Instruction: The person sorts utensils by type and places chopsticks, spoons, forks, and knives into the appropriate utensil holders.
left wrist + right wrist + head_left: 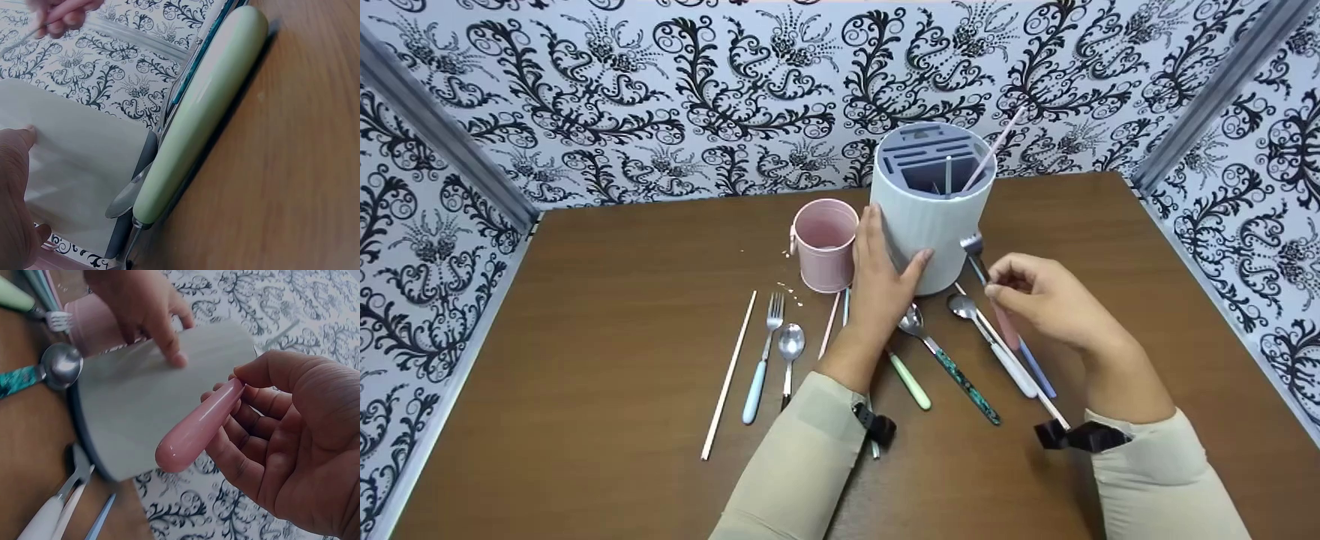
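Left to right on the desk (607, 337): pale chopstick (730, 375), blue-handled fork (755, 386), spoon (791, 341), pink cup (826, 271). Left hand (883, 277) on white holder (930, 240), grip spread, fingers straight, nothing clasped. Teal-handled spoon (956, 369), then white-handled spoon (1014, 369). Right hand (1046, 300): grip pinched on pink-handled fork (194, 430), off the desk, near holder's right side.
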A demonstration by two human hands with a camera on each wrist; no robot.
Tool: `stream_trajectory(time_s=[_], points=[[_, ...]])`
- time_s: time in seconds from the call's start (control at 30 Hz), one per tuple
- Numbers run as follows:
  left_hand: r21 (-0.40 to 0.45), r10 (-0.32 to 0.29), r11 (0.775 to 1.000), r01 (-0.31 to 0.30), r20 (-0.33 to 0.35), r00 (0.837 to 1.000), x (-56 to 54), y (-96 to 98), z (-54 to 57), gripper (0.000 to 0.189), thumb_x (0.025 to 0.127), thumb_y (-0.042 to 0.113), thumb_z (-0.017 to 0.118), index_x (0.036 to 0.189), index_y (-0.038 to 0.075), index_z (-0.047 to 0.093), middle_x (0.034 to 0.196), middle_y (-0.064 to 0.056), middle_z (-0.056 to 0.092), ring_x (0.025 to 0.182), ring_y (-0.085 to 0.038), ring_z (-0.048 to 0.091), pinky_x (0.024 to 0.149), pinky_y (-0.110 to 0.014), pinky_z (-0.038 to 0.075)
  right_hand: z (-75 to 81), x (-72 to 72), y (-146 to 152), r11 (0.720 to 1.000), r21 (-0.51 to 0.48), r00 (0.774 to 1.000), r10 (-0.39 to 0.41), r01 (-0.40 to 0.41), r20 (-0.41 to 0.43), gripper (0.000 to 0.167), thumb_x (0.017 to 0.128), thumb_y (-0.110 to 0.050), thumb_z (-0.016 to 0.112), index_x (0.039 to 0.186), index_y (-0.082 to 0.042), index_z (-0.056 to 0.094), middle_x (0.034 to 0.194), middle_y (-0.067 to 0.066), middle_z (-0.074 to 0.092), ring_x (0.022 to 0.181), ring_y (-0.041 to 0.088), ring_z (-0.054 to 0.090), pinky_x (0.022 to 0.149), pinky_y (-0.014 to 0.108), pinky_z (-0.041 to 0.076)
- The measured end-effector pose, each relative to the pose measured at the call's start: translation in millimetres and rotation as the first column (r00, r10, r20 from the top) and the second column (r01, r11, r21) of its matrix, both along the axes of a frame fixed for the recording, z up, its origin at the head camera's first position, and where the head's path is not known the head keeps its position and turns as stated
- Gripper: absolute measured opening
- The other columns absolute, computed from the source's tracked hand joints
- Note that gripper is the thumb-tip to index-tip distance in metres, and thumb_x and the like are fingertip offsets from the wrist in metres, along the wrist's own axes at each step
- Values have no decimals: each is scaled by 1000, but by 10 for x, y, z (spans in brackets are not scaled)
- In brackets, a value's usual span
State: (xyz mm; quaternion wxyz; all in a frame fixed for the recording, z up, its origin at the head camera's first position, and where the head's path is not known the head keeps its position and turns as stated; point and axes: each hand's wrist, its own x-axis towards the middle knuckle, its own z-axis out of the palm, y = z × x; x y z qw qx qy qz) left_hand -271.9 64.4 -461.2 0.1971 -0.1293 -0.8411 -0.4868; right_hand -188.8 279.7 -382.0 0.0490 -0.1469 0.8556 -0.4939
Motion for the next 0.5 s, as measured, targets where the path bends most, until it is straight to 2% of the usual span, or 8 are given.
stream_trajectory(time_s=[0.2, 0.3, 0.4, 0.5], points=[[3, 0, 1000, 0, -3, 1000, 4, 0, 1, 96, 93, 39, 77, 164, 5, 21, 168, -21, 29, 158, -36, 26, 130, -44, 24, 224, -75, -206, 999, 33, 999, -6, 7, -53, 9, 101, -7, 63, 99, 1, 65, 73, 15, 65, 69, 22, 65, 64, 24, 50], [5, -3, 1000, 3, -9, 1000, 11, 1, 6, 96, 93, 37, 77, 164, 4, 21, 167, -22, 29, 158, -37, 26, 130, -44, 24, 329, -116, -338, 997, 73, 997, -6, 12, -76, 9, 101, -9, 64, 100, -1, 67, 80, 10, 65, 71, 16, 64, 67, 23, 52], [3, -6, 1000, 6, -16, 1000, 16, 0, 7, 95, 93, 36, 77, 164, 4, 21, 167, -23, 29, 157, -37, 27, 130, -43, 24, 414, -165, -484, 998, 63, 996, 11, -5, -90, 9, 101, -10, 64, 101, -1, 66, 76, 10, 65, 62, 18, 65, 63, 24, 52], [-3, -4, 1000, 4, -26, 1000, 14, -4, 1, 94, 93, 33, 77, 163, 2, 22, 166, -24, 30, 156, -37, 28, 130, -43, 25, 490, -218, -638, 1000, -16, 994, 17, -19, -105, 10, 101, -8, 64, 102, 2, 65, 70, 15, 65, 54, 26, 65, 58, 26, 51]])
